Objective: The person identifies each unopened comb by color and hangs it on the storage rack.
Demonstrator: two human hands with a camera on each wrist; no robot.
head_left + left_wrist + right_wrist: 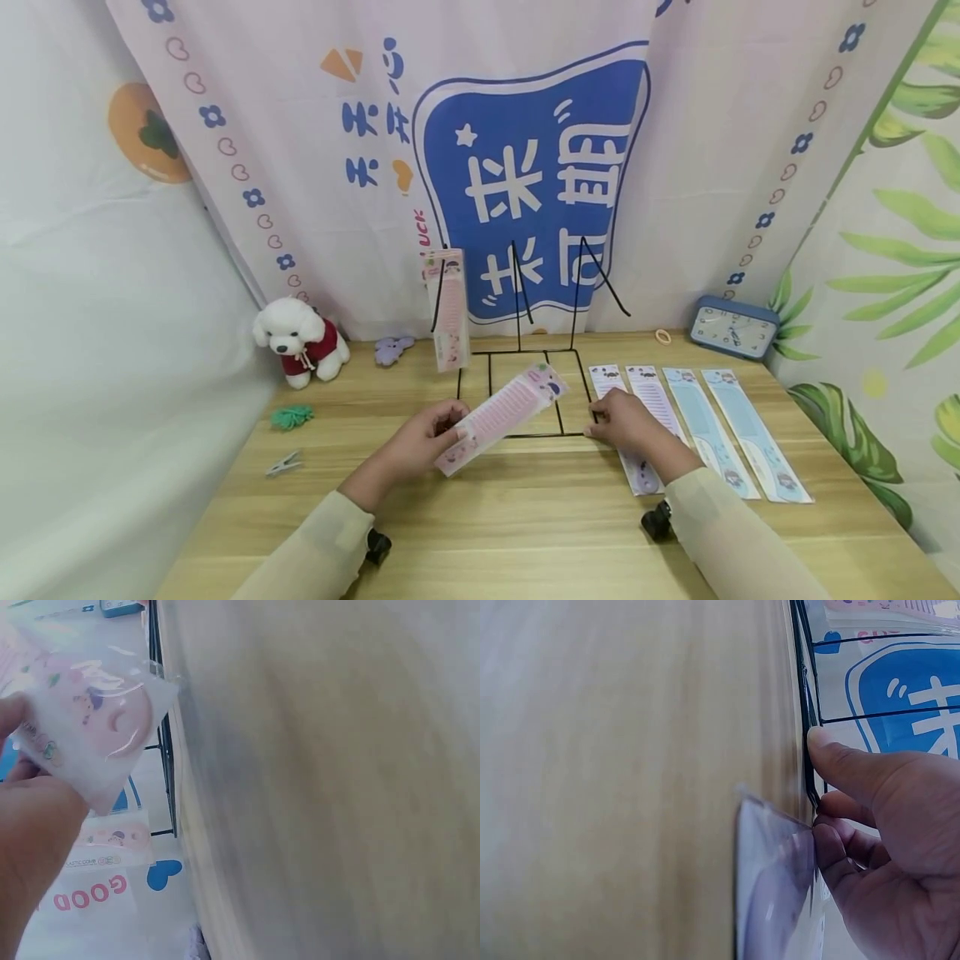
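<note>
My left hand [423, 433] pinches a pink packaged comb [504, 417] by its lower end, tilted up to the right in front of a black wire display rack [577, 379]. In the left wrist view its clear wrapper [112, 712] shines. My right hand [626, 422] grips the front right corner of the rack; the right wrist view shows thumb and fingers around the wire [810, 769]. Another pink packaged comb [450, 312] hangs on the rack's left hook. Two purple packaged combs [656, 400] lie beside the right hand, one partly hidden under it.
Two blue packaged combs [757, 437] lie further right. A blue clock [733, 327] and a small ring [662, 337] stand at the back right. To the left are a plush dog [300, 340], a purple item [392, 350], a green bundle [291, 417] and a grey clip [283, 463].
</note>
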